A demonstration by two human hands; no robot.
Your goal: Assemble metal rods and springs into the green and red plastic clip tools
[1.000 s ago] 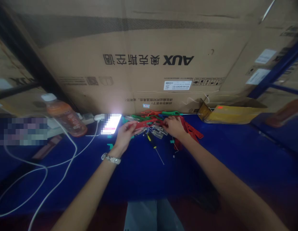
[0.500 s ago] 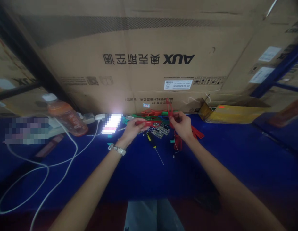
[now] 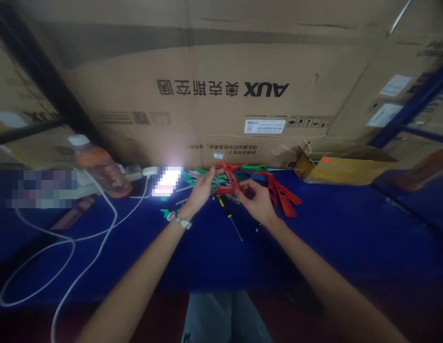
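Observation:
My right hand pinches a long red plastic piece with a slot in it, tilted up over the pile. A short red block shows beside its lower end; whether the two are joined I cannot tell. The fingers of my left hand are closed at the upper end of the long piece, their tips partly hidden. Below lies a small screwdriver with a black and yellow handle. More red plastic pieces rest right of my right hand.
Green pieces and small metal parts lie heaped against the cardboard box. On the left are a drink bottle, a lit, blurred-out screen and a looping white cable. A yellow-taped carton stands on the right.
My right hand has moved left and lowered the long red piece over the pile. My left hand has shifted slightly to the right and upward. Red pieces at the right now lie more exposed.

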